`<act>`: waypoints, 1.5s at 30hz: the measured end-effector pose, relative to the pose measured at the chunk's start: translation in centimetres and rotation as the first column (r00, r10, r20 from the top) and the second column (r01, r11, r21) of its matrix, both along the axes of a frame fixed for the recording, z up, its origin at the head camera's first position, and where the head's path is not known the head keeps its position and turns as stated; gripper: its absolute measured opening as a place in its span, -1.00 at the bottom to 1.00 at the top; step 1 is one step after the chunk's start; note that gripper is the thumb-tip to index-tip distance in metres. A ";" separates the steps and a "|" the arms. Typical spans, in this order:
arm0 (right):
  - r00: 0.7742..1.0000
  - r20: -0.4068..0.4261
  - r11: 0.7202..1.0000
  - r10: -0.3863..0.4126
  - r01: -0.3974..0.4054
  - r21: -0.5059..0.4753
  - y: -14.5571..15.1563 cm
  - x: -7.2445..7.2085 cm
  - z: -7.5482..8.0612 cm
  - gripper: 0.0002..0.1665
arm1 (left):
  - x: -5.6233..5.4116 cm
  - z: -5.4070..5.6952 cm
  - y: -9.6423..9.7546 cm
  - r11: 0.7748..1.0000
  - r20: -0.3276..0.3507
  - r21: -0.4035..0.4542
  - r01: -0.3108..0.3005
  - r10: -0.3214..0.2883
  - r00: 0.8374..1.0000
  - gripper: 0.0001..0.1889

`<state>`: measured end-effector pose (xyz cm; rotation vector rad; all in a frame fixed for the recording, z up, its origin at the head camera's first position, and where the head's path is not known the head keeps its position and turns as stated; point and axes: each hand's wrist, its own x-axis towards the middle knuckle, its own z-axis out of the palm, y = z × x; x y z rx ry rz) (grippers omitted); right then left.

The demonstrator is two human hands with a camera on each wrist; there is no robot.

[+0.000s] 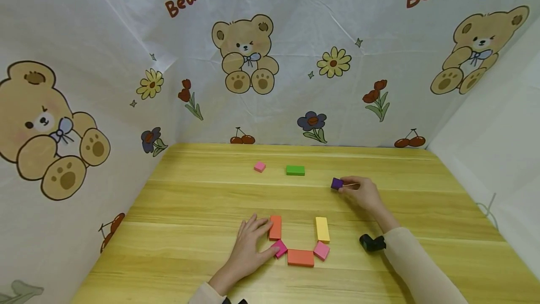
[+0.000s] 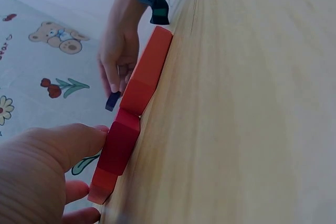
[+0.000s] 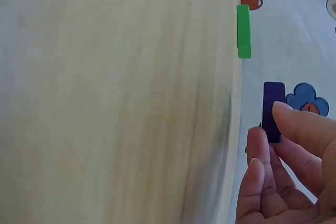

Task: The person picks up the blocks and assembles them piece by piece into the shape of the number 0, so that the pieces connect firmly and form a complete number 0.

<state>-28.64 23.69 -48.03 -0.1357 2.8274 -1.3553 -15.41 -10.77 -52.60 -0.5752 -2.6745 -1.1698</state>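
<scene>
At the wooden tabletop (image 1: pixel 194 191), your right hand (image 1: pixel 365 194) pinches a purple block (image 1: pixel 336 184), likely light, hard and best held by its sides, while your loose left hand (image 1: pixel 250 248) touches a magenta block (image 1: pixel 280 249).

Near right, a long cream fabric R sleeve (image 1: pixel 422 262) is ending at the wrist, w/ a blk, bent, elbow-shaped device (image 1: pixel 372 243) jutting from the cuff; it's looking dk teal in the L wrist view. Near left, a matching cream L sleeve (image 1: pixel 206 294) is showing, w/ sm blk bits (image 1: pixel 227 300) peeking out. R hand (image 1: pixel 363 193) & L hand (image 1: pixel 251 250) are showing bare.
</scene>
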 end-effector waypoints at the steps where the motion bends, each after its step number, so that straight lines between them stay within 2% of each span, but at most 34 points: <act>1: 1.000 0.001 1.000 0.010 -0.010 0.000 -0.1 0.1 0.0 -0.52 | 0.0 0.0 0.0 1.000 0.002 -0.002 0.000 0.000 1.000 -0.36; 11: 0.986 -0.029 0.986 0.167 -0.167 0.006 -1.4 1.1 -0.2 -0.58 | 0.1 0.0 -0.1 1.000 0.006 -0.006 0.002 -0.002 1.000 -0.36; 20: 0.949 -0.044 0.950 0.312 -0.310 0.042 -2.2 1.6 -0.3 -0.60 | 0.0 -0.1 -0.1 1.000 0.000 -0.003 0.007 -0.007 1.000 -0.35; 33: 0.897 -0.048 0.897 0.440 -0.438 0.057 -2.8 2.0 -0.5 -0.61 | 0.0 0.0 -0.1 1.000 0.004 -0.002 0.005 -0.005 1.000 -0.36; 45: 0.863 -0.023 0.863 0.505 -0.504 0.020 -2.5 1.9 -0.7 -0.60 | 0.0 0.0 -0.1 1.000 0.000 -0.004 0.005 -0.005 1.000 -0.37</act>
